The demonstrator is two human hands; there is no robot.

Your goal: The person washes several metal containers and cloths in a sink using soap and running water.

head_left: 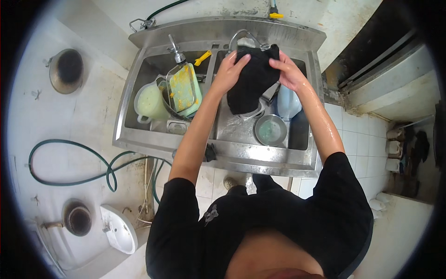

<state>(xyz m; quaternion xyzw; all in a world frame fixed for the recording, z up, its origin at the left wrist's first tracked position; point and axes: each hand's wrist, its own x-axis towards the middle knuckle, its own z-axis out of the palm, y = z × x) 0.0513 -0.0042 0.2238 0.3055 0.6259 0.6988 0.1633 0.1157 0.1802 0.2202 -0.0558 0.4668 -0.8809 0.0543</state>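
Observation:
A black cloth (251,80) hangs between my two hands above the right basin of a stainless steel double sink (230,137). My left hand (230,69) pinches its left edge, thumb in front. At its upper right corner, my right hand (287,71) grips it the same way. Behind the cloth a curved chrome faucet (240,34) is partly hidden. Under the cloth, a metal bowl with greenish liquid (270,130) sits in the basin. A pale blue plastic container (288,103) stands below my right hand. Water glistens on my right forearm.
In the left basin are a pale green pitcher (150,101), a food-smeared glass dish (181,87) and a yellow-handled tool (202,58). A dark cloth (210,152) lies at the sink's front edge. A green hose (69,141) and a blackened wok (68,71) hang on the left wall.

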